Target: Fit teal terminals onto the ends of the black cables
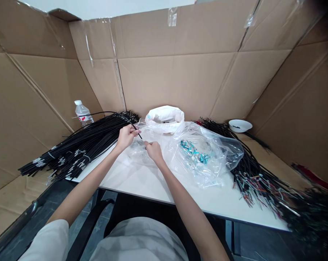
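My left hand [126, 137] is closed on a single black cable [131, 125] whose free end points toward my right hand. That cable arcs back over the large bundle of black cables [82, 146] lying at the left of the white table [142, 181]. My right hand [154, 150] is pinched shut just beside the cable's tip, over a small crumpled clear bag [138, 152]; what its fingers hold is too small to make out.
A big clear plastic bag with teal parts [204, 154] lies right of my hands. Behind it sit a white bag [165, 117] and a white bowl [240, 125]. Multicoloured wire harnesses [256, 177] spread at the right. A water bottle [83, 113] stands at the far left. Cardboard walls surround the table.
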Demonstrator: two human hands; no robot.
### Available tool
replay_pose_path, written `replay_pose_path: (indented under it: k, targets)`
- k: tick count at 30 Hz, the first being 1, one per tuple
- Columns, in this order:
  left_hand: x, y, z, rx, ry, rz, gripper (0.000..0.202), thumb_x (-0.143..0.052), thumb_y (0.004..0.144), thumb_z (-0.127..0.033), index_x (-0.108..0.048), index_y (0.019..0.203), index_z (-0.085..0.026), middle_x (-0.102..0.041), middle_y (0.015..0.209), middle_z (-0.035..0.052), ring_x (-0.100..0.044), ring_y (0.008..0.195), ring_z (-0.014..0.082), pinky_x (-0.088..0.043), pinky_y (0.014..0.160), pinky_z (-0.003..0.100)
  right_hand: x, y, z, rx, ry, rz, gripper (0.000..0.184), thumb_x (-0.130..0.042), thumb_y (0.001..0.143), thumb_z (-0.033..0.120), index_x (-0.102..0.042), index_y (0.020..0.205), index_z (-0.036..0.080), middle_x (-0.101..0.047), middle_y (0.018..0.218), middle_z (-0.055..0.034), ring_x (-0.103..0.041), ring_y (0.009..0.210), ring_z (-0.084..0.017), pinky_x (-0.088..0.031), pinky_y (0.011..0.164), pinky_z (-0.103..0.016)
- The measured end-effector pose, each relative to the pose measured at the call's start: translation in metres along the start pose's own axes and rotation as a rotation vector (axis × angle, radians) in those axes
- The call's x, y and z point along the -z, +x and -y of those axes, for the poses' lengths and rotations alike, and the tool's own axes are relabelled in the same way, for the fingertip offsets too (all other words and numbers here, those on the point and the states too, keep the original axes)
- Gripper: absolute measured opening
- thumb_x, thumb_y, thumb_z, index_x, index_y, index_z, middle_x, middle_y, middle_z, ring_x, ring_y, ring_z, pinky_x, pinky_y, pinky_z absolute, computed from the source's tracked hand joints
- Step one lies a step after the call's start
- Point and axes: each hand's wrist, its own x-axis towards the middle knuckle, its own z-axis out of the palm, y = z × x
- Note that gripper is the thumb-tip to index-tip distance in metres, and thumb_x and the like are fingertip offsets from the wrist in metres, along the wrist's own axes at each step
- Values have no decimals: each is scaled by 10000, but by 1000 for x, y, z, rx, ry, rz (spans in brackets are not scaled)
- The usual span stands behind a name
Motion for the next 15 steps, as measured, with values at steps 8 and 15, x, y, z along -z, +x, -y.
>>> replay_pose_path:
  k: [8, 15]
  targets:
    - [-4, -1, 1, -10, -7, 5, 166, -769, 813, -241, -667, 894, -138, -749, 797, 26, -721, 790, 190, -597, 766, 328, -1, 5, -1, -21, 65, 7, 424, -535, 868, 397, -595, 502, 192, -580, 532, -25, -535, 590, -173, -359, 624, -273]
    - [-4, -1, 1, 15, 12, 13, 152, -721, 915, -261, -668, 942, -121, -716, 855, 20, -709, 829, 173, -605, 807, 359, -11, 10, -6, -27, 139, -16, 417, -534, 862, 393, -553, 494, 199, -504, 473, 13, -524, 558, -157, -344, 584, -263]
